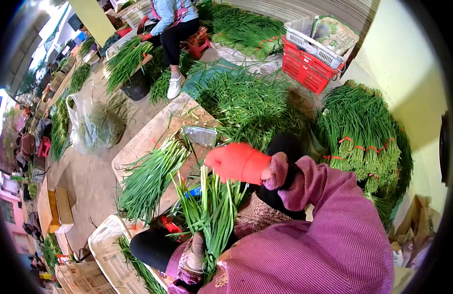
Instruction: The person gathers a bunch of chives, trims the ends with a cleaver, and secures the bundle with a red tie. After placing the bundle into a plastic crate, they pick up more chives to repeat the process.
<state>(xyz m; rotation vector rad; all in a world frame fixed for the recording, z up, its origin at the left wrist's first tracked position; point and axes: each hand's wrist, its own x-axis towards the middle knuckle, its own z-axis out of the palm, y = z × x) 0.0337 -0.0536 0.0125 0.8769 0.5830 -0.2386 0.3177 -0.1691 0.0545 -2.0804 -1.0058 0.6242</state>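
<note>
My right hand (239, 162), in a red glove, is closed in a fist at the pale stalk ends of a bunch of garlic chives (214, 210). Whatever its curled fingers hold is hidden. The bunch stands over my lap with its long flat leaves hanging down. Its lower part is at my left hand (197, 247), which is mostly covered by the leaves and cuff and appears to grip the bunch. Just left of it, a larger pile of chives (155, 174) lies on a wooden board (138, 149). A silver metal tray (199, 135) rests on the board near the red glove.
A leafy heap (256, 103) lies ahead. Tied bundles (361, 142) are stacked at the right by the wall. Red and white crates (310, 63) stand behind. A white basket (109, 245) is at lower left, a plastic bag (94, 122) farther off. Another person (175, 24) sits ahead.
</note>
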